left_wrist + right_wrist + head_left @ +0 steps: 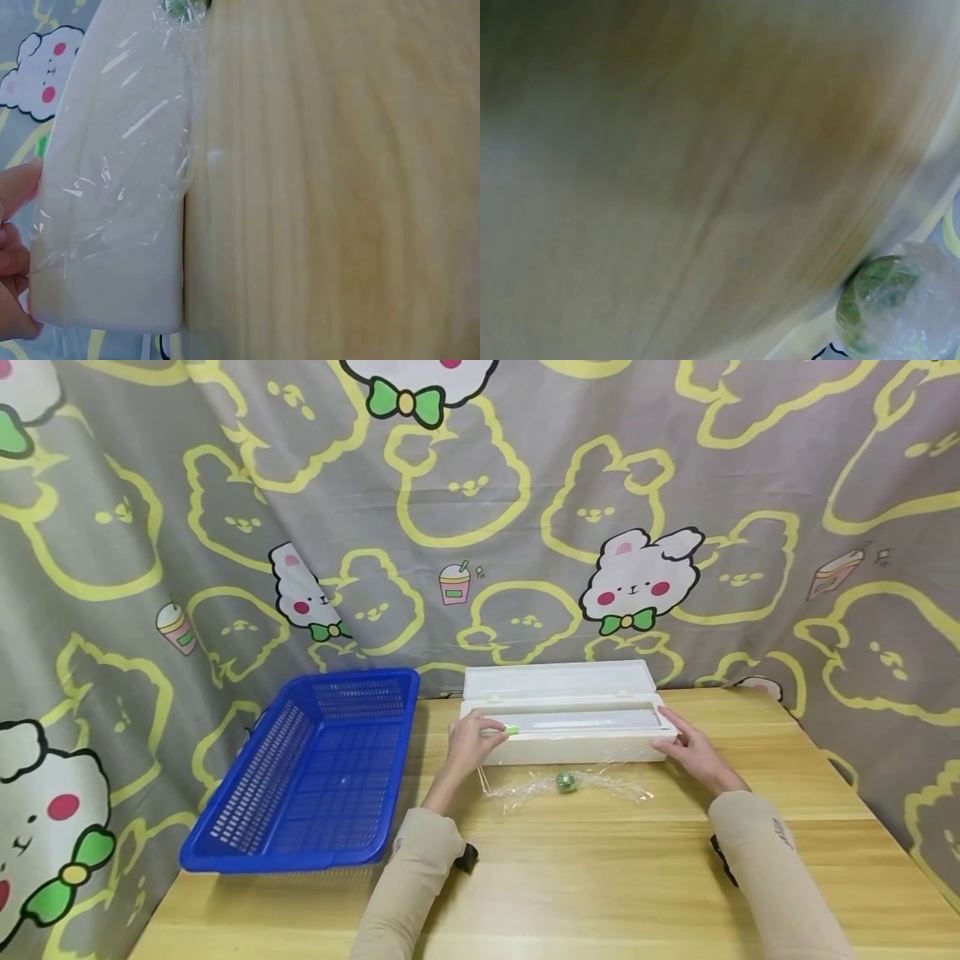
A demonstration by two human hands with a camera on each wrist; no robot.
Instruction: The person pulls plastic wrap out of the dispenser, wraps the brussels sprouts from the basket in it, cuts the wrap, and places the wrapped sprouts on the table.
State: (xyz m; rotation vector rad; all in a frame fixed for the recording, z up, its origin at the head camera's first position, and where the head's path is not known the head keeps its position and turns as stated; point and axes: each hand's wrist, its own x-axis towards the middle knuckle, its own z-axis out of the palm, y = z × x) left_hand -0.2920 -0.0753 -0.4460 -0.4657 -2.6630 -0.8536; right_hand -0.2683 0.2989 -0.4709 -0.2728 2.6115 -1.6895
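Observation:
A long white cling film box (573,749) lies on the table with its lid (558,681) raised behind it. My left hand (471,745) is at the box's left end, pinching a small green slider (512,730) on the front edge. In the left wrist view its other fingers bend beside the box end. Around the right end, my right hand (696,754) grips with the thumb above and fingers at the front. Just in front of the box sits a round green item (566,782) in clear film (517,789), whose loose ends spread sideways; its kind is unclear.
A blue plastic basket (330,793) with perforated sides stands on the left of the wooden table (600,877). Behind the table hangs a grey patterned curtain (525,560), close to the raised lid.

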